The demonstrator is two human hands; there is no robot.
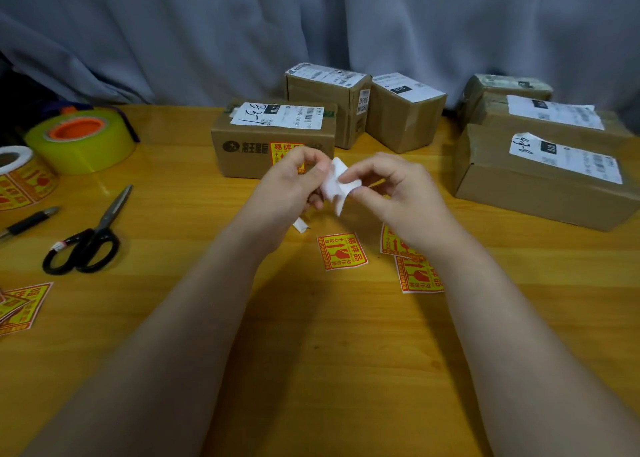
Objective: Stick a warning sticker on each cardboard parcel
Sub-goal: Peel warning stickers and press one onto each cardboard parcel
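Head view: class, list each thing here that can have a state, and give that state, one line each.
Left hand: pinches the white paper piece.
Right hand: pinches the same piece.
White paper piece: held up, bent.
Brown cardboard parcel marked 33-1: yellow-red warning sticker on its front.
Brown cardboard parcel marked 43-8: no warning sticker visible.
Black-handled scissors: closed, lying flat.
Yellow-green tape roll: lying core-up.
Loose warning sticker: lying face-up.

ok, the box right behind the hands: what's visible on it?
Brown cardboard box, closed, lying flat on the wooden table, long side toward the camera. White shipping label on top with barcodes and handwritten digits. Front face has a black printed logo and a yellow-and-red warning sticker, partly hidden by the left hand, which pinches a white paper scrap. Whether it touches the taller box behind is unclear.
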